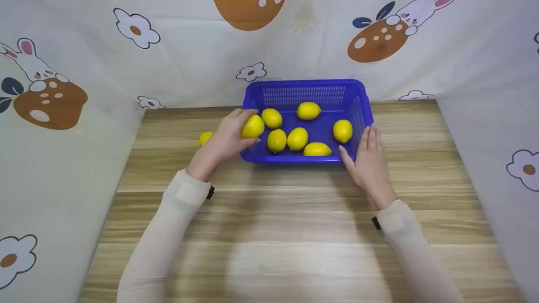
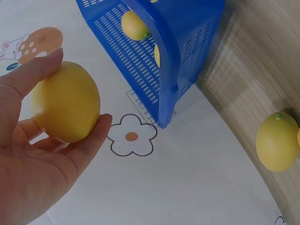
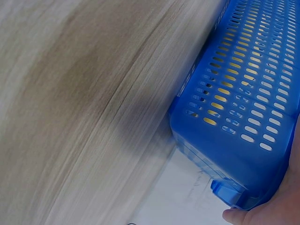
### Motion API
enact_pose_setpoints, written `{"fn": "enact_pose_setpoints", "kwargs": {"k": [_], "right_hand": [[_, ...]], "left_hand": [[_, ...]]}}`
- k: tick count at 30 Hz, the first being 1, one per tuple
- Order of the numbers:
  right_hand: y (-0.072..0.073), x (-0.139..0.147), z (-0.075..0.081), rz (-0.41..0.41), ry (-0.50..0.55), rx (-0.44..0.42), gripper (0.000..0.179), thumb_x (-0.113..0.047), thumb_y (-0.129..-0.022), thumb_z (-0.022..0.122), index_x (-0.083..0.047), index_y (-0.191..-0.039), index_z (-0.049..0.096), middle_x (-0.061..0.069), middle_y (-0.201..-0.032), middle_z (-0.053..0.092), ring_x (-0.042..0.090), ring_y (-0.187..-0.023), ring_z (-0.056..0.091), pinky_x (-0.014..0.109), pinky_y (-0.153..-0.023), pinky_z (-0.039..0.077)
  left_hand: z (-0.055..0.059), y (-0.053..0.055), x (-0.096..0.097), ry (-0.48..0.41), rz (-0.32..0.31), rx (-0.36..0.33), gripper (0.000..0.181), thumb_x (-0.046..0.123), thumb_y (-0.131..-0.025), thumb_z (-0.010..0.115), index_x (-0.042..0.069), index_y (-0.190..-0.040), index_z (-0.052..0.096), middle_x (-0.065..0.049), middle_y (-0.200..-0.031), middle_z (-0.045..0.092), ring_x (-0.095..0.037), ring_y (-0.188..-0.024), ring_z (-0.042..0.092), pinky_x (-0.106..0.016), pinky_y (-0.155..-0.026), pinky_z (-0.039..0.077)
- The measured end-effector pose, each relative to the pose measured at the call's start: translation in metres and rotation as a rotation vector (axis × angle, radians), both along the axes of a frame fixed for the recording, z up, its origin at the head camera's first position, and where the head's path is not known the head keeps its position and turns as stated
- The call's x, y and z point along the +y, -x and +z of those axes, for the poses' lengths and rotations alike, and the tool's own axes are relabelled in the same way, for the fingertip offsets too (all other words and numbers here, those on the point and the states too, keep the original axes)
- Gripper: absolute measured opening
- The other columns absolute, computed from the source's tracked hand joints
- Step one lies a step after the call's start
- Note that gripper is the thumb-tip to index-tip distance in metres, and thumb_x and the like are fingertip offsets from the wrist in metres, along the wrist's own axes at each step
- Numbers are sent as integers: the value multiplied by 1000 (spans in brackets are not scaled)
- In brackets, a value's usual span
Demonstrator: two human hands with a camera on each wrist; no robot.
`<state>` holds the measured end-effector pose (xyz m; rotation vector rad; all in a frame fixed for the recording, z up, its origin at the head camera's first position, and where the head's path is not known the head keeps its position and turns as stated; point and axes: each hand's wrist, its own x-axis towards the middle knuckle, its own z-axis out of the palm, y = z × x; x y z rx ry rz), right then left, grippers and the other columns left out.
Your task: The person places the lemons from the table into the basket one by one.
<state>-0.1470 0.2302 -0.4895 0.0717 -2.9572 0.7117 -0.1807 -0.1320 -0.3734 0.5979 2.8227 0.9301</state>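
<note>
My left hand grips a lemon between thumb and fingers, at the left rim of a blue basket. In the left wrist view the held lemon shows large, with the thumb over its top and fingers beneath. Several lemons lie on the basket's floor, among them one lemon near the back wall and another lemon by the right wall. My right hand holds the basket's front right corner, thumb over the front rim and fingers along the right side. The right wrist view shows little of that hand.
Left of the basket, a lemon rests on the wooden table, partly behind my left hand. Beside that lemon, a sliver of another yellow one shows in the left wrist view. A patterned white cloth hangs directly behind the basket.
</note>
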Motion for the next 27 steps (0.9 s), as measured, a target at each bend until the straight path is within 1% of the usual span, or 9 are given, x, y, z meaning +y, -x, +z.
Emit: {"fn": "enact_pose_setpoints", "kwargs": {"k": [8, 15, 18, 23, 27], "right_hand": [[0, 1, 1, -4, -18, -18, 96, -56, -109, 42, 18, -160, 10, 39, -169, 6, 51, -160, 6, 57, -131, 9], [-1, 0, 1, -7, -18, -27, 96, -57, -108, 41, 17, -161, 9, 37, -170, 2, 50, -161, 4, 58, -131, 8], [0, 0, 1, -7, -20, -20, 95, -55, -109, 43, 18, -161, 10, 38, -170, 4, 50, -161, 4, 58, -131, 9], [0, 0, 0, -4, -17, -3, 93, -52, -109, 45, 19, -160, 12, 40, -169, 8, 51, -160, 6, 59, -131, 10], [1, 0, -1, -4, -9, 9, 93, -52, -109, 45, 19, -160, 12, 40, -169, 7, 51, -160, 6, 57, -131, 10]], "left_hand": [[-5, 9, 9, 17, -41, -24, 67, 15, -96, 79, -2, -153, 48, -23, -148, 53, -38, -133, 54, -49, -117, 45], [-7, 14, 19, 24, -85, -28, 66, 10, -96, 77, -6, -153, 47, -26, -147, 53, -40, -133, 53, -49, -118, 44], [-7, 15, 23, 24, -92, -33, 66, 10, -96, 78, -6, -152, 48, -26, -146, 53, -40, -133, 53, -49, -117, 45], [-8, 16, 28, 25, -86, -51, 68, 14, -97, 78, -1, -155, 47, -24, -148, 52, -39, -135, 52, -48, -119, 43], [-10, 17, 31, 26, -96, -39, 69, 15, -97, 78, -2, -155, 46, -25, -147, 52, -38, -133, 53, -48, -119, 43]]}}
